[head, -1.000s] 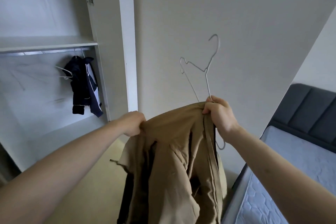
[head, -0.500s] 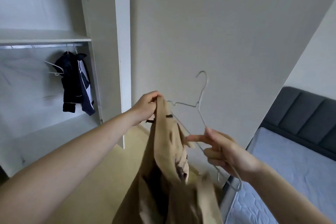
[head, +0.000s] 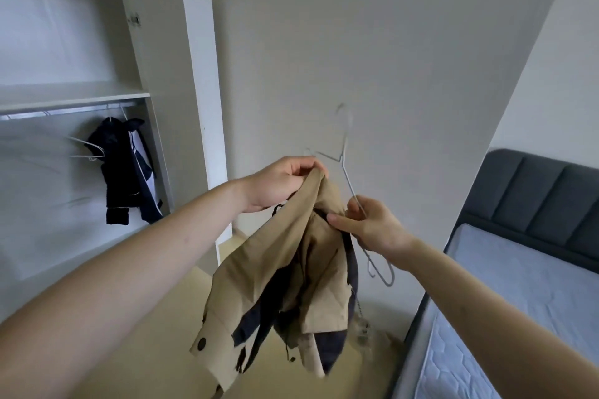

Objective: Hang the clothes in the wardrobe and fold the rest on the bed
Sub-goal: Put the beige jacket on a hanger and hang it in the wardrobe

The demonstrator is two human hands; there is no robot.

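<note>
- Wardrobe at left, white, door swung open; shelf across the upper part, rail just beneath it.
- Bed at lower right: pale quilted mattress, dark padded headboard against the wall.
- Tan jacket in mid-air at centre, between wardrobe and bed, well apart from the rail; dark lining showing inside, dark buttons near the lower hem, folds hanging loose toward the floor.
- Dark jacket with white panels, hanging from the rail at the right end of the wardrobe; bare wire hanger just beside it on the left.
- Left hand raised, fingers curled, gripping the top edge of the tan jacket near the collar.
- Right hand lower and to the right, fingers curled round the shaft of a thin wire hanger, thumb pressed against the jacket's fabric.
- Hook of that held hanger blurred against the wall above both hands; lower loop poking out below the right wrist, beside the jacket, not inside it.
</note>
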